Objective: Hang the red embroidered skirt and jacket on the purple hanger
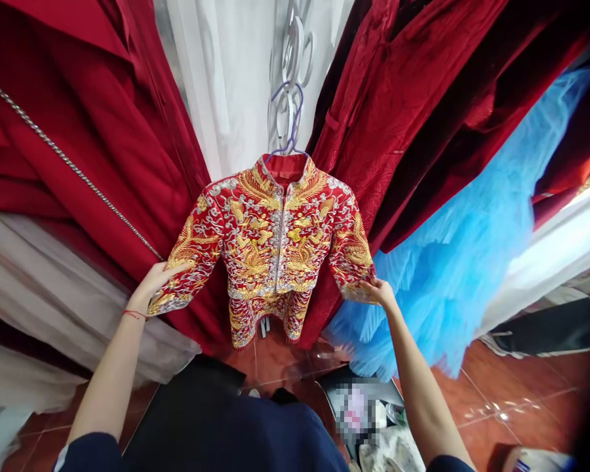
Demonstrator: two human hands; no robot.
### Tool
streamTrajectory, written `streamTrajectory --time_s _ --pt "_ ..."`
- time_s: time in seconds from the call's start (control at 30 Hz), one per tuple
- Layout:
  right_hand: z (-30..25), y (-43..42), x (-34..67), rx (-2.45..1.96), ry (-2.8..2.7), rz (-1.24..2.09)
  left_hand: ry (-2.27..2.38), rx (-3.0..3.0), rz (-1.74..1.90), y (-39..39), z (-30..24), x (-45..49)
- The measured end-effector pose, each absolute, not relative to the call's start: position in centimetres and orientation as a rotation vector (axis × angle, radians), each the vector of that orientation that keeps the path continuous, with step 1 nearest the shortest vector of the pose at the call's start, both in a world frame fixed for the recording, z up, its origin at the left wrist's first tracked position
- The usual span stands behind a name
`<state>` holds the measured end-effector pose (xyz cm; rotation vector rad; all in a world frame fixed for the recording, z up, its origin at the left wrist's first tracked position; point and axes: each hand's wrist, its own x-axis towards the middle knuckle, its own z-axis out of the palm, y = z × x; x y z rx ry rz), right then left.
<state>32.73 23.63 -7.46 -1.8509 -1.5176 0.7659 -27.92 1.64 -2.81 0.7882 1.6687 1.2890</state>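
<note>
A red jacket (280, 242) with gold and silver embroidery hangs by a purple hanger (291, 131) in the middle of the view. Its front is closed, and both sleeves are spread outward. My left hand (158, 280) grips the sleeve on the left near its cuff, with the thumb side over the cloth. On the other side, my right hand (381, 290) pinches the opposite sleeve at the cuff. The hanger hooks into a white chain of rings (293, 56). Below the jacket hem, a matching embroidered piece (243, 321) shows.
Dark red garments (108, 118) hang on the left, more red dresses (373, 118) on the right. A blue tulle skirt (452, 262) spreads beside my right arm. White cloth (211, 78) hangs behind. A black seat or box (187, 400) and small items stand on the red tiled floor (491, 387).
</note>
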Motion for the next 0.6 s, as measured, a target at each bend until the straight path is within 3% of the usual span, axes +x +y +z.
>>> streamTrajectory --time_s 0.2,0.27,0.4,0.5,0.6 --pt "-4.7 23.7 30.0 -2.051 -1.505 0.338 1.806 1.033 1.262 2.7 -2.8 -28.2" --pt "-1.4 23.9 28.7 -1.783 -1.637 0.201 1.839 1.179 1.35 3.9 -0.2 -27.5" --pt "7.1 25.7 24.7 -0.975 -1.792 0.264 1.895 1.625 1.519 8.8 8.6 -25.0" --pt "11.6 27.9 21.2 -0.816 -1.854 0.22 1.959 1.882 1.573 13.4 13.7 -23.2" --pt "13.0 30.1 19.0 -0.898 -1.919 0.323 2.0 1.816 1.404 16.4 14.7 -22.4"
